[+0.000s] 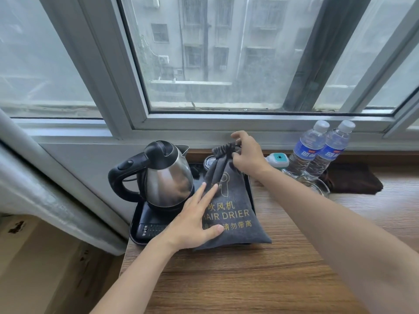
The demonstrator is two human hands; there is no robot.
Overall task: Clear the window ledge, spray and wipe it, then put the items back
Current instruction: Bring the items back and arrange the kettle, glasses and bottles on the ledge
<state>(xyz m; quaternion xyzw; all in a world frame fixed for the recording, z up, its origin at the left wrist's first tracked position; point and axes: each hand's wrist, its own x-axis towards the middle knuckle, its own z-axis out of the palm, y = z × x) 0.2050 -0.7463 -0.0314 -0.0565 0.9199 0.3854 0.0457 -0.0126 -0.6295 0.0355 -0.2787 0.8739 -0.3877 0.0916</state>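
Under both hands [192,219] [247,155], hair-drier bag [231,214].

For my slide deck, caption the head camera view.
Right hand pinches the hair drier bag neck; left hand rests flat on it, beside the kettle.

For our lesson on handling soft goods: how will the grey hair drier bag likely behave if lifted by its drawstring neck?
The hair drier bag is cloth, so it probably sags. Its bulging body suggests weight hanging low, perhaps swinging. The right hand pinches its gathered neck, likely a secure hold.

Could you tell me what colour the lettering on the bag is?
Gold, on the dark grey bag; head view.
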